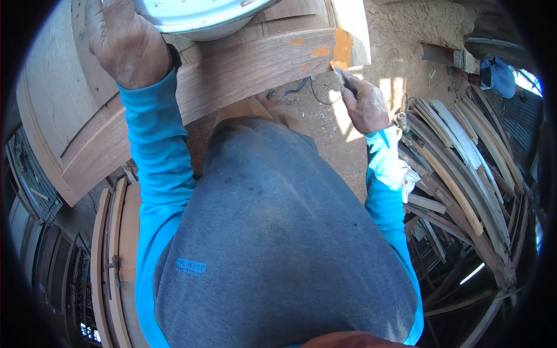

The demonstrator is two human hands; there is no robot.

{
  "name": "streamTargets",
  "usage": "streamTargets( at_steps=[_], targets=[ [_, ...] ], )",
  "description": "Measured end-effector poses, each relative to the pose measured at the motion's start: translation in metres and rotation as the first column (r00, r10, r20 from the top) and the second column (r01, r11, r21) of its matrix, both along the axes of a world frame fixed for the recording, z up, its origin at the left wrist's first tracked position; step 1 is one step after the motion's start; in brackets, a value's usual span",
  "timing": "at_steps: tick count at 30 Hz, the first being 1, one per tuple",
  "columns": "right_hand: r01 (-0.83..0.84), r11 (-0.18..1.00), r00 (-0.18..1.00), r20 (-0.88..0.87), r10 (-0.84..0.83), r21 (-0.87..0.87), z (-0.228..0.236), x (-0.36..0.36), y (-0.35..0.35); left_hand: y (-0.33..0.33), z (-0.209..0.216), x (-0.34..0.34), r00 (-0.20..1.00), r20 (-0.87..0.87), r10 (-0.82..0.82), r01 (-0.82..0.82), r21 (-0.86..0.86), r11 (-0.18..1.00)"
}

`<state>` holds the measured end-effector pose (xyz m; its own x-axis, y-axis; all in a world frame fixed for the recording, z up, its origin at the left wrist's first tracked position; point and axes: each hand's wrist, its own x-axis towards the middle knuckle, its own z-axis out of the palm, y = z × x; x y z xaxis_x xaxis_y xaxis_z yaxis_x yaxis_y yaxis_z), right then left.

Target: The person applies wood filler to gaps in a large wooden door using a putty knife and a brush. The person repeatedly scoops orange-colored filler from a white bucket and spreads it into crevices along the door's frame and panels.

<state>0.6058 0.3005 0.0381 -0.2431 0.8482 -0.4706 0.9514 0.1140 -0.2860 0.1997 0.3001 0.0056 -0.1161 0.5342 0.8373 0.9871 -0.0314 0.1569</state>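
My right hand [366, 103] is closed round a putty knife [338, 71], its blade tip against the end of a reddish-brown wooden door [249, 68]. Orange putty [343, 46] covers a patch of the wood there, and a few smaller smears lie to its left. At the upper left, my left hand [130, 46] grips the side of a white basin [203, 28] above the door. The tips of its fingers and much of the basin are cut off by the picture's upper edge, and what the basin holds does not show.
Stacked timber planks [464, 156] lean on the right, beside my right forearm. A dark cable [319, 95] lies on the dirt floor [406, 35] under the door's edge. Wooden frames [113, 255] stand at the lower left. A blue-clothed shape [497, 78] is at the far right.
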Motion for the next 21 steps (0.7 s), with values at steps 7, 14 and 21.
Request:
streamTargets(
  at_steps=[7, 14, 21],
  targets=[
    [0.047, 0.995, 0.999, 0.004, -0.047, -0.085, 0.005, 0.014, 0.016, 0.001, 0.006, 0.0, 1.0, 0.013, -0.025, 0.026, -0.014, 1.0],
    [-0.08, 0.982, 0.98, 0.165, 0.109, -0.172, 0.012, 0.011, 0.052, -0.004, 0.009, 0.002, 1.0, -0.022, 0.016, -0.017, -0.042, 0.999],
    [-0.19, 0.972, 0.976, -0.083, 0.203, 0.141, -0.034, 0.035, 0.056, -0.007, 0.007, 0.007, 0.993, 0.112, 0.048, -0.039, -0.083, 0.996]
  ],
)
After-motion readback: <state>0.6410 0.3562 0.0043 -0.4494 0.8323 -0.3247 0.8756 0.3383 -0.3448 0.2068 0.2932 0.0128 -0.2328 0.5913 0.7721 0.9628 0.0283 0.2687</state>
